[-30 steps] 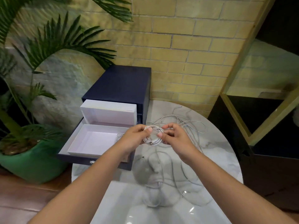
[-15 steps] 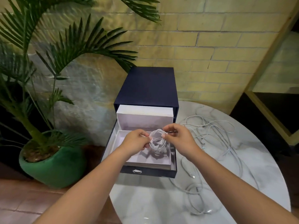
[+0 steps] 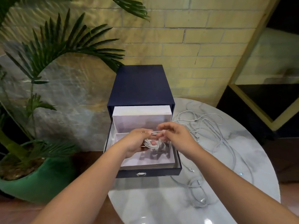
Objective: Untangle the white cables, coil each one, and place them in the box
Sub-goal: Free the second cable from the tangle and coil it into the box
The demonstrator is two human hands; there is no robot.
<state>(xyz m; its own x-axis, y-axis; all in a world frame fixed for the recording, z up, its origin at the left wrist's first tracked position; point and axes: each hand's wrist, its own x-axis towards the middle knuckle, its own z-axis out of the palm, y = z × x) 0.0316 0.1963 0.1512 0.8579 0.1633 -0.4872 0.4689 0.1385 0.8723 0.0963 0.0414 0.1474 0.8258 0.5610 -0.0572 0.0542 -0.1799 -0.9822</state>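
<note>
Coil [image 3: 151, 145], one, gripped by left hand [image 3: 135, 143] and right hand [image 3: 177, 135] over one box [image 3: 140, 84].

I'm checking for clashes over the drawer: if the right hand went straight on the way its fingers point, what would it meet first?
Most likely the left hand: the right hand points leftward at its fingertips, just above the coiled cable it holds. Depth is unclear.

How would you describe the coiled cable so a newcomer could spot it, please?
Find the dark blue box on the marble table, its white drawer open. Over it the left hand and right hand hold the coiled cable, wound tight, unlike the loose cables beside the box.
</note>
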